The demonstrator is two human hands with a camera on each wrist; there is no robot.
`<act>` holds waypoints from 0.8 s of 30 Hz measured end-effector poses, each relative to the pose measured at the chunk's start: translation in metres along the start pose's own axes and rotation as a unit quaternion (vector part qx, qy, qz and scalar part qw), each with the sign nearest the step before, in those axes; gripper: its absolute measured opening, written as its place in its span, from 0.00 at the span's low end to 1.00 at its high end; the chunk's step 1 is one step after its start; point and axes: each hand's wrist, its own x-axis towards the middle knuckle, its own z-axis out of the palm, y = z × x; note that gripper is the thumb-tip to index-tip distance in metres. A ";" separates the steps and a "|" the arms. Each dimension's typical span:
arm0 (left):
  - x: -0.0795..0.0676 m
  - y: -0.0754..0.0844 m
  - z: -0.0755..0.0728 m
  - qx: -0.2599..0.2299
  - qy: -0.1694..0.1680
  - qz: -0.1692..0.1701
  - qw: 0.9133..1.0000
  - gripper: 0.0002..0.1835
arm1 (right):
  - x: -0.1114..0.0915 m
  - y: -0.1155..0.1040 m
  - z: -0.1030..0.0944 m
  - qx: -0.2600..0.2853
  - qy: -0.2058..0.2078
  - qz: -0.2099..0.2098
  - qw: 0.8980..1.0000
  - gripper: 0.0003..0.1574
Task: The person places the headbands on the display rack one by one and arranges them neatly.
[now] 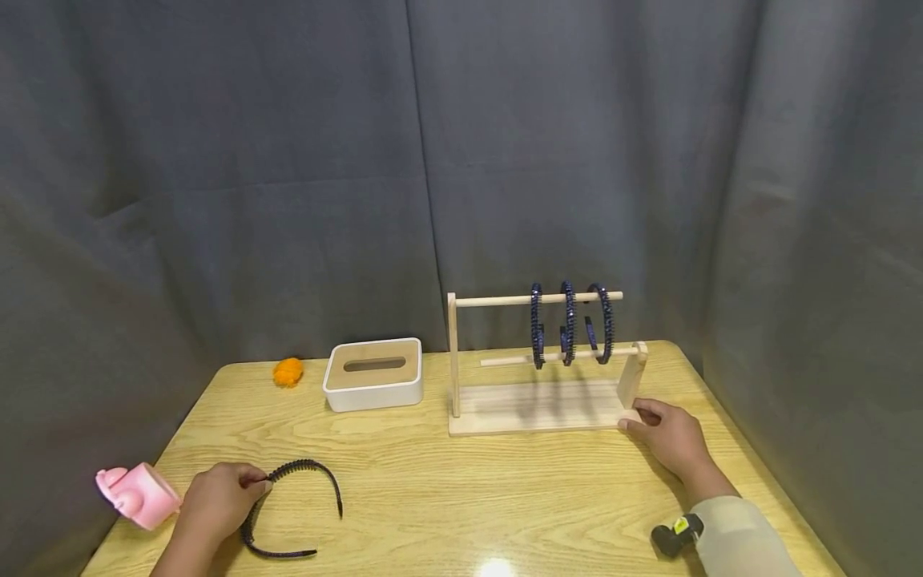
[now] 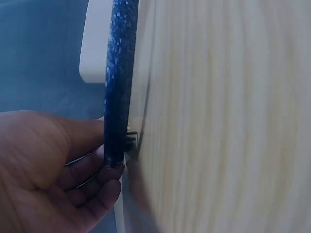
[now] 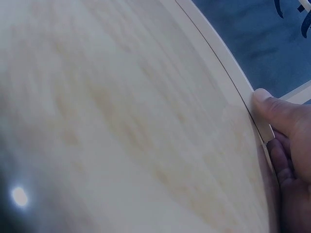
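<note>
My left hand [image 1: 216,498] pinches a dark ribbed headband [image 1: 299,464] between thumb and fingers, at the front left of the table. In the left wrist view the glittery headband [image 2: 119,73] stands up close to the lens, its lower part at my fingertips. To the right stands a wooden rack [image 1: 497,409] with two rods, an upper and a lower. Three dark blue headbands [image 1: 569,320] are over its upper rod. My right hand [image 1: 671,437] holds the front right corner of the rack's base, thumb [image 3: 262,95] on top and fingers curled at its edge.
A white tissue box [image 1: 375,397] with a wood-coloured lid stands at the back, left of the rack. Near it lies an orange fluffy ball [image 1: 288,372]. A pink cup-like object [image 1: 147,498] is tilted at the left edge, beside my left hand. Grey curtains [image 1: 288,200] enclose the table.
</note>
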 end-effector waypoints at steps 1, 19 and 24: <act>0.001 0.003 0.002 -0.002 0.002 0.004 1.000 0.09 | 0.000 0.000 0.000 0.000 -0.001 0.001 1.000 0.48; 0.000 0.068 0.034 -0.050 -0.028 0.023 0.998 0.04 | 0.000 0.001 0.001 -0.003 0.002 -0.002 1.000 0.48; -0.008 0.091 0.040 -0.065 -0.040 0.016 0.997 0.10 | 0.002 0.002 0.001 -0.003 0.003 -0.004 1.000 0.48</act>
